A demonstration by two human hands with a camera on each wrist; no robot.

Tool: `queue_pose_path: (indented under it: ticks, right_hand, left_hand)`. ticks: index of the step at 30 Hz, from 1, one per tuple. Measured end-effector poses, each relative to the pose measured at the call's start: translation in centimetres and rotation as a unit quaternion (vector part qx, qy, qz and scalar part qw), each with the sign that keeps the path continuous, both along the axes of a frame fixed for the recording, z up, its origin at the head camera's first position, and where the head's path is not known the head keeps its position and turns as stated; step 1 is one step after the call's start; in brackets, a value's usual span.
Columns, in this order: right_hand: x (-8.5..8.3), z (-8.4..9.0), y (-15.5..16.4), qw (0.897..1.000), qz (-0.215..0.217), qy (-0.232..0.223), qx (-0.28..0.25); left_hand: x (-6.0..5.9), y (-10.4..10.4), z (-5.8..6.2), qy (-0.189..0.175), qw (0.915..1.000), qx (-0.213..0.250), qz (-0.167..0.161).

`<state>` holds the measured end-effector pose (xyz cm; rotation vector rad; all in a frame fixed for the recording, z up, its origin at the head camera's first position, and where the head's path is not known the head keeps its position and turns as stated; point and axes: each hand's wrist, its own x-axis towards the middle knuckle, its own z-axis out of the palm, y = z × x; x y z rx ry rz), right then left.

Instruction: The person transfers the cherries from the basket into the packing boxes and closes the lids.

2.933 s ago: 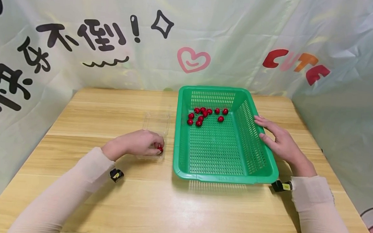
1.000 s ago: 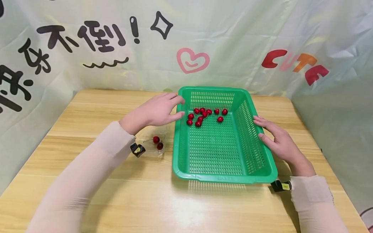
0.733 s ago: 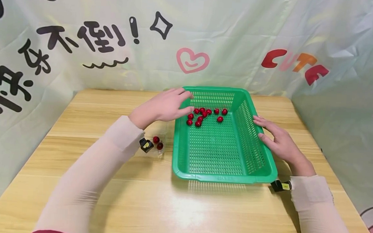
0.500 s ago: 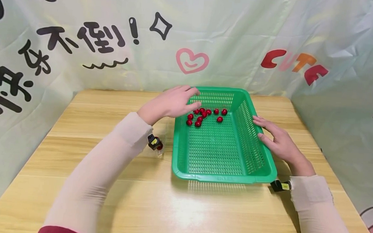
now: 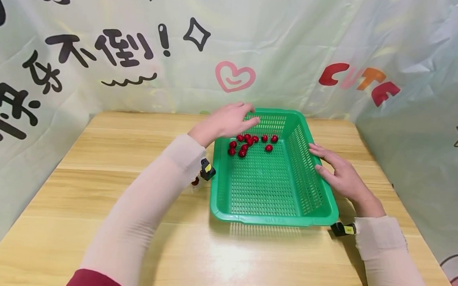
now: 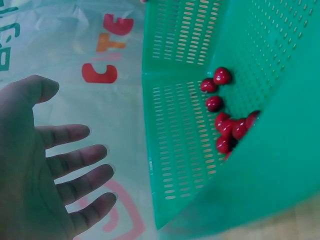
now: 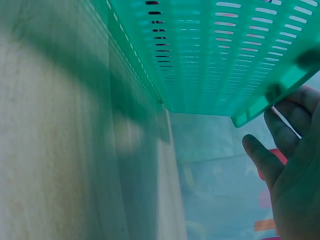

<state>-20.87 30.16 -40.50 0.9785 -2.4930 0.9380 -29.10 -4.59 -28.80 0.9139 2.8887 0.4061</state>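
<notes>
In the head view my left hand [image 5: 232, 120] hovers over the back left corner of the green plastic basket [image 5: 273, 219]. The left wrist view shows that hand [image 6: 55, 170] with its fingers spread and nothing in it. Several red cherries [image 5: 250, 141] lie on the basket's floor toward the back left. My right hand [image 5: 339, 174] rests its fingertips on the basket's right rim. In the right wrist view its thumb [image 7: 260, 155] stands apart from the rim. A dark red cherry [image 5: 195, 181] shows left of the basket, mostly behind the left wrist.
The clear plastic box around that cherry is largely hidden by the left arm. Everything stands on a light wooden table [image 5: 222, 256]. A printed curtain [image 5: 281, 54] hangs right behind the table's back edge. Each wrist wears a small black camera.
My left hand has left the clear box, where it was gripping a cherry, and moved up and right over the basket. The right hand has stayed on the rim.
</notes>
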Motion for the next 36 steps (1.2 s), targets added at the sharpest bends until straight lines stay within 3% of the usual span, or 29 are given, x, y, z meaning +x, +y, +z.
queue_pose_path:
  ticks: [12, 25, 36]
  right_hand:
    - [0.3, 0.2, 0.0, 1.000, -0.011, -0.014, 0.012]
    - [0.2, 0.2, 0.0, 1.000, -0.014, -0.016, 0.017]
    - [0.1, 0.1, 0.1, 1.000, -0.011, -0.009, 0.015]
  left_hand:
    - [-1.7, 1.8, -1.6, -0.015, 0.9993, 0.011, 0.034]
    - [-2.0, 4.2, -3.1, -0.051, 0.9980, 0.005, 0.037]
    - [-2.7, 6.4, -4.7, -0.034, 0.9992, -0.017, 0.008]
